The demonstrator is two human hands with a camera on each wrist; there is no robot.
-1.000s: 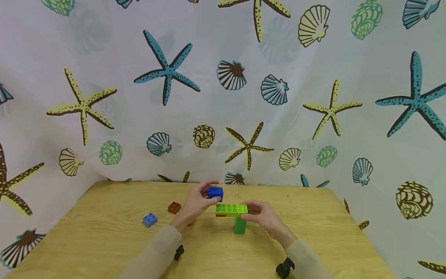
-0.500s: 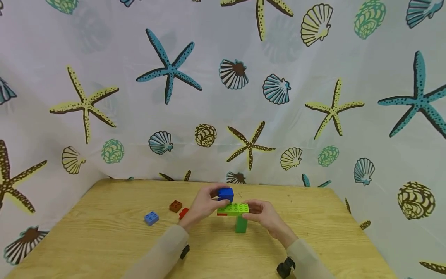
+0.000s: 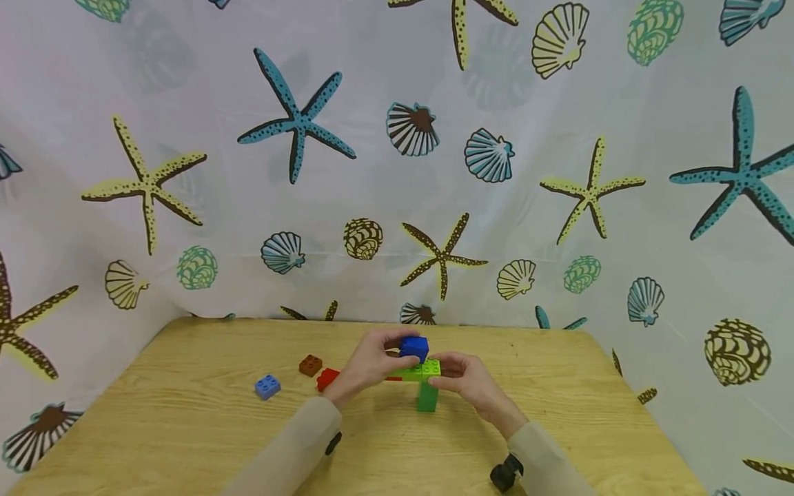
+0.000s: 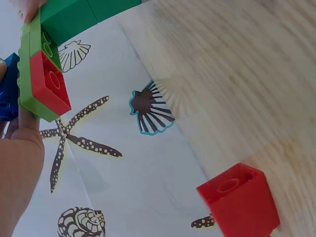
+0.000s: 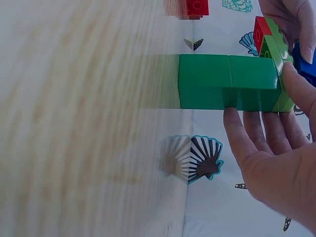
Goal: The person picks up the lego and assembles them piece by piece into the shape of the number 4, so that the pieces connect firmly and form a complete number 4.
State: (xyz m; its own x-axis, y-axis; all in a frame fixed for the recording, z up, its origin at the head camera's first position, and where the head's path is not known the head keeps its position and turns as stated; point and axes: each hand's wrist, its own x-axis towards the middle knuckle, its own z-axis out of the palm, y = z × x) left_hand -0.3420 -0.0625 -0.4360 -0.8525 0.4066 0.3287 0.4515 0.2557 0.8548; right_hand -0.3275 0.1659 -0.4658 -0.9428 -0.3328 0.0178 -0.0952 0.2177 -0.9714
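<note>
My left hand [image 3: 371, 363] holds a dark blue brick [image 3: 414, 349] by its sides, right over the lime-green bricks [image 3: 431, 369] that top a small build. Two stacked green bricks [image 5: 205, 81] form the build's upright column, standing on the table. The lime-green layer juts out leftward from the column, and a small red brick [image 4: 50, 84] is attached beneath its outer end. With thumb and fingers, my right hand [image 3: 469, 381] grips the build at its right end, near the top. In the head view, my left hand partly covers the lime-green layer.
On the wooden table [image 3: 205, 420], left of the build, lie a loose red brick [image 3: 327, 378], a brown brick [image 3: 310, 365] and a lighter blue brick [image 3: 267, 386]. A white curtain [image 3: 347, 193] printed with shells and starfish hangs behind the table.
My left hand has carried the dark blue brick rightward, from beyond the left end of the lime-green layer to over it, uncovering the loose red brick. The right hand stays on the build.
</note>
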